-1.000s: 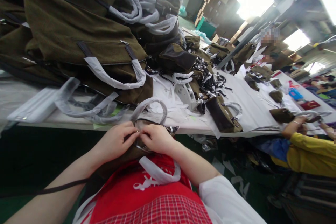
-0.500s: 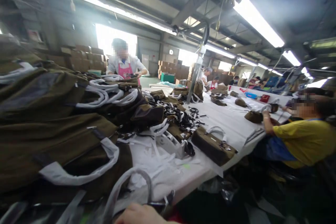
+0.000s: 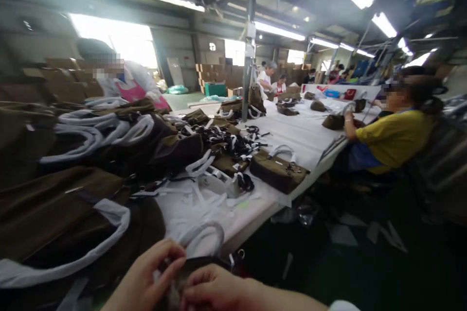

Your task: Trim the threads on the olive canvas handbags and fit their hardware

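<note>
At the bottom edge, an olive-brown handbag [image 3: 204, 263] with a white-wrapped handle [image 3: 204, 235] lies close to me, mostly covered by my hands. My left hand [image 3: 151, 272] is closed at its near side, thumb and fingers curled together; a small pale bit shows between them. Beside it, my right hand [image 3: 215, 285] has its fingers bent in a pinch low over the bag. What either hand pinches is hidden and blurred. To the left, a big olive bag [image 3: 54, 214] with a wrapped handle lies on the heap.
More wrapped-handle bags [image 3: 98, 131] pile up at left. Dark straps [image 3: 233, 143] and one upright handbag [image 3: 279, 170] lie on the white table [image 3: 299, 131]. A metal post [image 3: 250, 58] rises from it. A co-worker in yellow [image 3: 397, 136] sits right; another in a pink apron [image 3: 133, 90] stands left.
My view has swung right and slightly down. Both my hands now show at the near handbag, where only one hand was visible before. The pink-aproned co-worker leans lower.
</note>
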Action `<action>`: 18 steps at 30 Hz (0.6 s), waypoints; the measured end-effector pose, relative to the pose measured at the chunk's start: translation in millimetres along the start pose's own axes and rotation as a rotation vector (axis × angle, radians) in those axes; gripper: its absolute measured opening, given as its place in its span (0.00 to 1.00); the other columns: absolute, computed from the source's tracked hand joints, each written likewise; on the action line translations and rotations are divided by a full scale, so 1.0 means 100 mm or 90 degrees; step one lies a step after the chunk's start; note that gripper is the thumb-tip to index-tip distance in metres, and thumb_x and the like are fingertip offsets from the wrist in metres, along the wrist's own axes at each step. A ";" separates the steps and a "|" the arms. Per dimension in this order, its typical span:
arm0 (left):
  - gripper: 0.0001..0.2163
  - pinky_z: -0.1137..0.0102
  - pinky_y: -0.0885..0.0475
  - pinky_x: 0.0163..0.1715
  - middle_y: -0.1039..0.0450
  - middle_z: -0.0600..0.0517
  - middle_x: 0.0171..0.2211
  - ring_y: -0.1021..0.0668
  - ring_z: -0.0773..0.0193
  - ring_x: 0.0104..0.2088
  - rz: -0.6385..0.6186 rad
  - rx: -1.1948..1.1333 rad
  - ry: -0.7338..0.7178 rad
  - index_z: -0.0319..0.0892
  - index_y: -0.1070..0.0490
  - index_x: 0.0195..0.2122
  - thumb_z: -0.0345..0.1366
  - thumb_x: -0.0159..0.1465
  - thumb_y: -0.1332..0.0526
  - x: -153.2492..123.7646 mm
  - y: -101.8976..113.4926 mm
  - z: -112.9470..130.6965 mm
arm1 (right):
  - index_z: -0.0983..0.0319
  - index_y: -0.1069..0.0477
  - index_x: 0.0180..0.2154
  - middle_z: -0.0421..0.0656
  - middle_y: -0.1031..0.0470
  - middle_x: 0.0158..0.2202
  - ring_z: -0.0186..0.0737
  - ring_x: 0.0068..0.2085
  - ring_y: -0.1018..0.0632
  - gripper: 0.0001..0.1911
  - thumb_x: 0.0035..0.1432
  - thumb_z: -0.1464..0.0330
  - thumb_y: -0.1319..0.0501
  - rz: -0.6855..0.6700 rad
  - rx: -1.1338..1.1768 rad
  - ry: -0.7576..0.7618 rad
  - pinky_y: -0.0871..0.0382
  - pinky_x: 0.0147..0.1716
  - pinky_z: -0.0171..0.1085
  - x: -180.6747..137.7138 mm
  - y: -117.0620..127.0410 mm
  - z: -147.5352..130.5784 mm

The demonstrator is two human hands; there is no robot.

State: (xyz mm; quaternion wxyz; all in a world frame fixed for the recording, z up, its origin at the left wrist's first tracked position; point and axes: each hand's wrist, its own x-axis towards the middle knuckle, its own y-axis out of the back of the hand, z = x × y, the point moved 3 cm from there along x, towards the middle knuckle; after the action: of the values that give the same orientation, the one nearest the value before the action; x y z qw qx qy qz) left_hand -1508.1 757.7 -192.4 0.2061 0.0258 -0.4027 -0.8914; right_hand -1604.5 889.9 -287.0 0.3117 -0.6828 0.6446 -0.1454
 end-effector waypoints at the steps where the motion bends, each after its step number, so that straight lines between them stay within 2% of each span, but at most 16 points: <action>1: 0.16 0.73 0.26 0.33 0.23 0.51 0.34 0.21 0.63 0.34 -0.025 0.000 0.002 0.45 0.23 0.38 0.51 0.65 0.42 0.20 -0.05 0.08 | 0.68 0.23 0.32 0.40 0.28 0.26 0.27 0.26 0.29 0.27 0.40 0.52 0.24 0.015 0.016 0.003 0.41 0.26 0.28 -0.06 0.05 -0.02; 3: 0.18 0.71 0.25 0.34 0.22 0.49 0.39 0.21 0.61 0.36 -0.080 0.018 -0.013 0.45 0.24 0.45 0.52 0.66 0.44 0.63 -0.18 0.24 | 0.67 0.24 0.30 0.40 0.27 0.27 0.26 0.26 0.30 0.27 0.41 0.51 0.25 0.041 0.017 0.018 0.43 0.25 0.28 -0.17 0.15 -0.07; 5: 0.19 0.68 0.25 0.37 0.23 0.47 0.42 0.21 0.60 0.37 -0.129 0.084 -0.049 0.44 0.24 0.47 0.50 0.69 0.48 1.10 -0.38 0.41 | 0.67 0.24 0.29 0.40 0.27 0.26 0.26 0.24 0.32 0.27 0.42 0.49 0.26 0.070 0.001 0.040 0.45 0.23 0.28 -0.28 0.25 -0.13; 8: 0.18 0.65 0.26 0.49 0.24 0.46 0.50 0.21 0.59 0.44 -0.174 0.255 -0.131 0.43 0.24 0.49 0.42 0.71 0.51 1.80 -0.77 0.58 | 0.66 0.25 0.27 0.38 0.29 0.23 0.24 0.22 0.35 0.27 0.42 0.48 0.27 0.103 -0.018 0.061 0.49 0.22 0.28 -0.43 0.42 -0.20; 11: 0.15 0.58 0.32 0.59 0.25 0.42 0.53 0.25 0.52 0.55 -0.198 0.337 -0.171 0.39 0.24 0.50 0.35 0.66 0.43 2.35 -1.25 0.60 | 0.66 0.24 0.29 0.38 0.28 0.24 0.24 0.22 0.35 0.25 0.45 0.49 0.27 0.089 -0.017 0.063 0.47 0.23 0.28 -0.57 0.55 -0.25; 13: 0.16 0.52 0.41 0.65 0.26 0.36 0.52 0.28 0.45 0.58 -0.195 0.370 -0.180 0.34 0.24 0.49 0.29 0.60 0.39 2.59 -1.55 0.54 | 0.67 0.24 0.29 0.39 0.27 0.25 0.26 0.23 0.32 0.26 0.46 0.49 0.28 0.089 -0.015 0.061 0.44 0.24 0.28 -0.64 0.62 -0.26; 15: 0.15 0.48 0.47 0.67 0.25 0.30 0.48 0.28 0.43 0.58 -0.185 0.402 -0.174 0.29 0.24 0.46 0.25 0.59 0.41 2.72 -1.80 0.45 | 0.67 0.24 0.29 0.40 0.27 0.25 0.27 0.24 0.31 0.28 0.43 0.47 0.27 0.101 -0.021 0.058 0.42 0.24 0.28 -0.67 0.70 -0.22; 18: 0.13 0.47 0.47 0.67 0.23 0.29 0.40 0.25 0.43 0.53 -0.160 0.430 -0.154 0.28 0.22 0.38 0.22 0.60 0.46 2.81 -2.00 0.35 | 0.66 0.24 0.28 0.42 0.27 0.23 0.28 0.21 0.33 0.34 0.38 0.41 0.29 0.144 -0.048 0.065 0.46 0.22 0.29 -0.63 0.82 -0.09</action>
State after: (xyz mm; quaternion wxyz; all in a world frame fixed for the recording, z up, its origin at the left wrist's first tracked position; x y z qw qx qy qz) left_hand -1841.4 791.5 -280.6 0.0258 0.0364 -0.6889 -0.7235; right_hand -1683.1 950.5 -317.7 0.2669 -0.6085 0.7376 -0.1198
